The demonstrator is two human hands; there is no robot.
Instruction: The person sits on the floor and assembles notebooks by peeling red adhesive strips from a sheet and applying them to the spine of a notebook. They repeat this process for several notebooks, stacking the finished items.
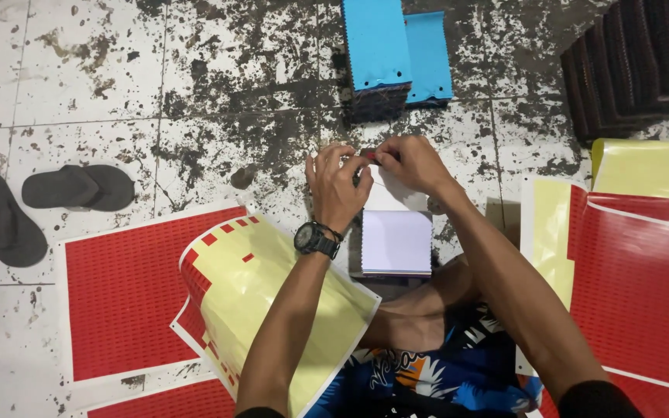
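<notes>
Pinching one small red sticker (pixel 368 155) between them at centre frame, the left hand (pixel 337 186) and right hand (pixel 413 162) meet above a white swatch stack (pixel 396 241), close enough to apply it. Two blue-topped stacks (pixel 396 50) wait above; two sandals (pixel 36 203) lie left.

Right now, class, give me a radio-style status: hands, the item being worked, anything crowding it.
Left hand and right hand together pinching a small red sticker. White rectangular booklet stack directly beneath. Yellow-backed red sticker sheet alongside, not blocking.
</notes>
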